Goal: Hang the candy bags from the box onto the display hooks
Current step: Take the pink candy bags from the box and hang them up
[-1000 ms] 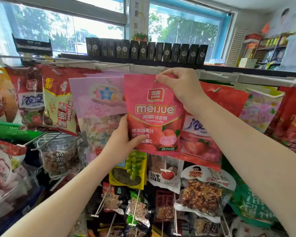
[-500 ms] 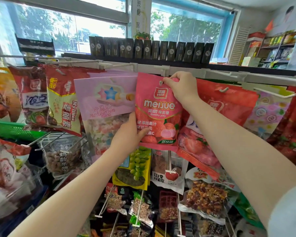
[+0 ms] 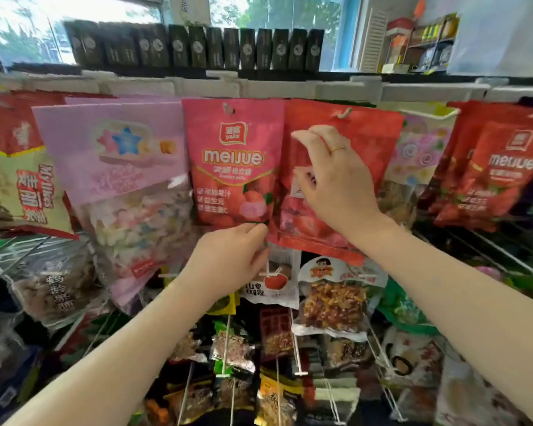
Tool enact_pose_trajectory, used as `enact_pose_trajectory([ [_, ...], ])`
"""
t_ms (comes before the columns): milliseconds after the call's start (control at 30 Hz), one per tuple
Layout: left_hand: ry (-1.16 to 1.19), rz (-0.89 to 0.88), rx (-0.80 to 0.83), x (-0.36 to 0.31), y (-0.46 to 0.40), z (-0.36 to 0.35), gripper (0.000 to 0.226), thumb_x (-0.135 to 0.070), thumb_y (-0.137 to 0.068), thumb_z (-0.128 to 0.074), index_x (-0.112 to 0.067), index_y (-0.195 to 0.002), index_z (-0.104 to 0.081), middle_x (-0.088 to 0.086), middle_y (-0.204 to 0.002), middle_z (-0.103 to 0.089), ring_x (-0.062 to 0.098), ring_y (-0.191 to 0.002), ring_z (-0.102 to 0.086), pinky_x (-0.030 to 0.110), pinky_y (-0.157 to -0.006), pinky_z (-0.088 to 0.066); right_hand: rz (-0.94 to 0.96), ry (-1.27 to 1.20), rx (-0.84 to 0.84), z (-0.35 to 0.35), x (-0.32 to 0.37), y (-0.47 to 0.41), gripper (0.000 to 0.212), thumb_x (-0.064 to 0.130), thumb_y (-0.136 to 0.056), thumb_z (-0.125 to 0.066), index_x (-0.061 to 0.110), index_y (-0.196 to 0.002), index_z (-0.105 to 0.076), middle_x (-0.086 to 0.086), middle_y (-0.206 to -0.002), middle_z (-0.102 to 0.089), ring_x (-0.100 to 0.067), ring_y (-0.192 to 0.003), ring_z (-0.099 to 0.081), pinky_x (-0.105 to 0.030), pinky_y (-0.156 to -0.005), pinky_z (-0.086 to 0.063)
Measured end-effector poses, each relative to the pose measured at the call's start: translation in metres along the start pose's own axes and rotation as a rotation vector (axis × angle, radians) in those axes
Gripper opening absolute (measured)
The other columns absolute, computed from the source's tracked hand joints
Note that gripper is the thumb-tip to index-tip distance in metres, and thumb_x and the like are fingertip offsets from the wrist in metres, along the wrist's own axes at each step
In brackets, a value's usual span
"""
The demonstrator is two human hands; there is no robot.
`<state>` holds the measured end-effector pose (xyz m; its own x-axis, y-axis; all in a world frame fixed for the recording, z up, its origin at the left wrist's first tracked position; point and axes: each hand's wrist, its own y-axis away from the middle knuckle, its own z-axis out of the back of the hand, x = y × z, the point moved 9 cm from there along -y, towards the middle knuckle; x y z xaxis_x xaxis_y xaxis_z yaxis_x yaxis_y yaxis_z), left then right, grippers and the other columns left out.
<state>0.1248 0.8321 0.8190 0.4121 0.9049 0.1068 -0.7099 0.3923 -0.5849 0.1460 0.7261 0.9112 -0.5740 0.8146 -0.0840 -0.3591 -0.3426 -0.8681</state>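
A pink "meijue" candy bag [image 3: 233, 161] hangs from a white display hook [image 3: 227, 108] on the top rail, between a lilac star bag [image 3: 114, 155] and a red bag [image 3: 363, 133]. My left hand [image 3: 228, 259] is under the pink bag and pinches its bottom edge near the right corner. My right hand [image 3: 330, 179] hovers in front of the red bag with fingers loosely bent, holding nothing. The box of candy bags is out of view.
More red "meijue" bags [image 3: 493, 173] hang at the right. Rows of snack bags [image 3: 333, 302] on white hooks fill the rack below my arms. Dark boxes [image 3: 197, 47] line the shelf above the rail, with windows behind.
The pink bag now hangs on its hook. My right hand has let go of its top and moved right, in front of the red bag. My left hand slid down to the bag's bottom edge.
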Motion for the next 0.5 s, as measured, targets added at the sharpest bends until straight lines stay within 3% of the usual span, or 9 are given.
enact_pose_trajectory([
  [100, 0.051, -0.199, 0.135, -0.055, 0.002, -0.047, 0.013, -0.031, -0.074, -0.058, -0.018, -0.074, -0.056, -0.004, -0.058, -0.058, 0.017, -0.041, -0.055, 0.016, -0.031, -0.020, 0.017, 0.003, 0.202, 0.004, -0.017, 0.066, 0.025, 0.027, -0.086, -0.046, 0.013, -0.099, -0.062, -0.005, -0.089, -0.069, -0.025, -0.066, -0.067, -0.032, -0.044, -0.052],
  [167, 0.057, -0.318, 0.201, -0.096, 0.006, -0.074, 0.013, -0.029, -0.074, -0.057, -0.018, -0.068, -0.056, -0.004, -0.054, -0.056, 0.017, -0.038, -0.054, 0.018, -0.031, -0.029, -0.010, 0.031, 0.362, 0.001, -0.039, 0.120, 0.028, 0.032, -0.088, -0.040, 0.016, -0.088, -0.063, 0.000, -0.073, -0.069, -0.021, -0.055, -0.065, -0.030, -0.037, -0.048],
  [267, 0.117, -0.411, 0.262, -0.159, 0.011, -0.109, 0.025, -0.031, -0.079, -0.040, -0.017, -0.062, -0.053, -0.003, -0.050, -0.054, 0.019, -0.036, -0.053, 0.020, -0.030, -0.033, -0.101, 0.134, 0.584, 0.003, -0.083, 0.207, 0.029, 0.033, -0.088, -0.039, 0.017, -0.078, -0.061, 0.001, -0.060, -0.064, -0.020, -0.048, -0.062, -0.025, -0.035, -0.043],
  [300, 0.143, -0.444, 0.283, -0.181, 0.012, -0.122, 0.028, -0.032, -0.079, -0.037, -0.017, -0.063, -0.053, -0.002, -0.051, -0.055, 0.020, -0.037, -0.054, 0.020, -0.030, -0.033, -0.144, 0.164, 0.679, 0.006, -0.096, 0.235, 0.027, 0.031, -0.088, -0.041, 0.016, -0.079, -0.061, 0.000, -0.062, -0.064, -0.022, -0.051, -0.063, -0.026, -0.038, -0.042],
  [367, 0.166, -0.529, 0.341, -0.232, 0.016, -0.145, 0.030, -0.032, -0.082, -0.034, -0.017, -0.069, -0.056, -0.001, -0.057, -0.059, 0.020, -0.044, -0.059, 0.019, -0.035, -0.030, -0.284, 0.187, 0.912, 0.011, -0.128, 0.294, 0.023, 0.027, -0.094, -0.041, 0.013, -0.095, -0.060, -0.006, -0.082, -0.067, -0.026, -0.074, -0.067, -0.030, -0.053, -0.044],
  [433, 0.170, -0.603, 0.488, -0.281, 0.023, -0.180, 0.028, -0.029, -0.092, -0.034, -0.014, -0.091, -0.057, 0.004, -0.082, -0.064, 0.026, -0.074, -0.065, 0.026, -0.048, -0.035, -0.482, 0.192, 1.054, 0.025, -0.166, 0.356, 0.025, 0.026, -0.096, -0.038, 0.013, -0.110, -0.054, -0.011, -0.101, -0.065, -0.032, -0.094, -0.063, -0.035, -0.063, -0.042],
  [500, 0.208, -0.622, 0.647, -0.328, 0.032, -0.219, 0.026, -0.029, -0.096, -0.033, -0.012, -0.103, -0.053, 0.007, -0.101, -0.062, 0.029, -0.096, -0.060, 0.034, -0.063, -0.044, -0.588, 0.210, 1.142, 0.044, -0.197, 0.414, 0.027, 0.024, -0.096, -0.038, 0.013, -0.117, -0.052, -0.013, -0.107, -0.062, -0.033, -0.098, -0.060, -0.037, -0.066, -0.045],
])
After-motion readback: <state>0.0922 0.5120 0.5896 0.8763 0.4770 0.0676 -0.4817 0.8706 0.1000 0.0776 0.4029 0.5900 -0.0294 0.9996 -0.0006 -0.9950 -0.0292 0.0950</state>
